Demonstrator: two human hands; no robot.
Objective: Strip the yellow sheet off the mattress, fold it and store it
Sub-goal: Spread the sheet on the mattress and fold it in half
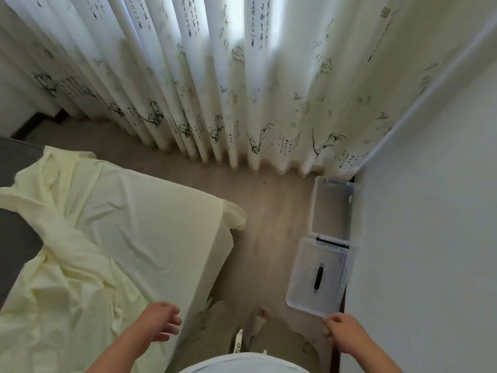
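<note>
The pale yellow sheet (129,224) still covers the near corner of the mattress and lies rumpled toward the left, where the grey mattress (18,238) shows bare. One corner of the sheet hangs loose off the far edge. My left hand (161,321) hovers over the bed's near edge, fingers loosely curled, holding nothing. My right hand (341,329) hangs above the floor near the box lid, fingers curled down and empty. A clear plastic storage box (314,208) stands open on the floor by the right wall, its lid (301,281) flipped toward me.
Long white curtains (242,90) with bamboo print hang across the back. A white wall (430,238) runs along the right. Beige floor (269,211) lies between bed and box. My legs and a bare foot (261,316) stand there.
</note>
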